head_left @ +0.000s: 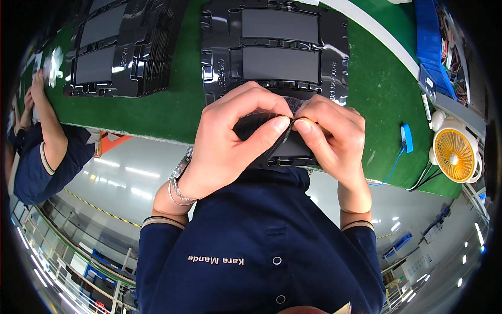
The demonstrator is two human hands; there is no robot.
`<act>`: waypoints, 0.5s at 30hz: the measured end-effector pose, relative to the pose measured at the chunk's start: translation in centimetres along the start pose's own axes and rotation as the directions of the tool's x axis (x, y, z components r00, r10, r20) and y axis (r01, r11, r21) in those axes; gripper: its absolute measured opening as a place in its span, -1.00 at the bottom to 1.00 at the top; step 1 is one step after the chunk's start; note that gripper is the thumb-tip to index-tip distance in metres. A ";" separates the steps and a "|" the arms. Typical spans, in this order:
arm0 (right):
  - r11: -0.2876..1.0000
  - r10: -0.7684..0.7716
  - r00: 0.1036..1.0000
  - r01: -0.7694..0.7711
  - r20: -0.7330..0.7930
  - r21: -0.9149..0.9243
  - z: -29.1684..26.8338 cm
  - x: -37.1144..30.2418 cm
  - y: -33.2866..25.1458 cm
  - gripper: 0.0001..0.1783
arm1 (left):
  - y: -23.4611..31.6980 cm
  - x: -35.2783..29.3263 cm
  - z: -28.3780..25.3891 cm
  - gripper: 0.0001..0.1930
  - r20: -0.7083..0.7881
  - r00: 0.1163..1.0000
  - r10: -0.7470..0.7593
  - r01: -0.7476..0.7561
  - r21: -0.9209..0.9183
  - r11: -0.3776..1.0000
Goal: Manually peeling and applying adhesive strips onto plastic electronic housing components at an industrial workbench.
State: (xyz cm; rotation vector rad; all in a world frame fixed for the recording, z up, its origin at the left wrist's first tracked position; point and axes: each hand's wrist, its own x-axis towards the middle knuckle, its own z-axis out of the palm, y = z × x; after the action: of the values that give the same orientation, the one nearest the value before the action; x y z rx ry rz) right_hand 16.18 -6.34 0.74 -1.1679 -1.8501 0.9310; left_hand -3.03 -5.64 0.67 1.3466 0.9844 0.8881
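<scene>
From afar I watch the left hand [230, 133] and right hand [337, 131] pinch a thin dark piece [286, 135]. Beyond their fingers [281, 124] lies a black tray [334, 68].

Pretty bright, even indoor light here, seemingly from overhead. We're seeing white glare along ridges of black plastic tray [220, 39], long reflections on shiny grey floor [164, 157]. Crumpled whitish plastic [54, 65] at far left nearly blown out. Left hand [219, 131] and right hand [341, 131] fairly crisp for us, black-on-black detail beneath them murky. Fisheye bends edge of green workbench [175, 112]; rim goes soft, stretched, corners solid black.
</scene>
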 end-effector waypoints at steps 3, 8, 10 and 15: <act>0.998 0.026 1.000 -0.026 0.005 0.064 0.0 -0.2 0.2 -0.87 | 0.1 0.2 0.1 -0.93 0.010 1.000 0.022 -0.022 0.035 0.999; 0.991 0.059 0.998 -0.059 0.006 0.122 0.0 -0.4 0.2 -0.87 | 0.2 0.3 0.2 -0.93 0.009 1.000 0.018 -0.018 0.036 0.999; 0.992 0.063 0.998 -0.062 -0.004 0.114 0.0 -0.4 0.2 -0.87 | 0.2 0.3 0.3 -0.93 0.001 1.000 0.020 -0.020 0.048 0.999; 0.996 0.072 0.997 -0.070 -0.028 0.056 -0.1 -0.4 -0.1 -0.88 | 0.3 0.3 0.4 -0.93 -0.009 0.999 0.037 -0.036 0.088 0.995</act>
State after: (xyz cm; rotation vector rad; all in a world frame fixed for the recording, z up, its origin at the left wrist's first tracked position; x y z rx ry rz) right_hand 16.38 -6.72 0.78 -1.2139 -1.7578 0.9924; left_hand -2.58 -5.51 0.96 1.4396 1.0196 0.8889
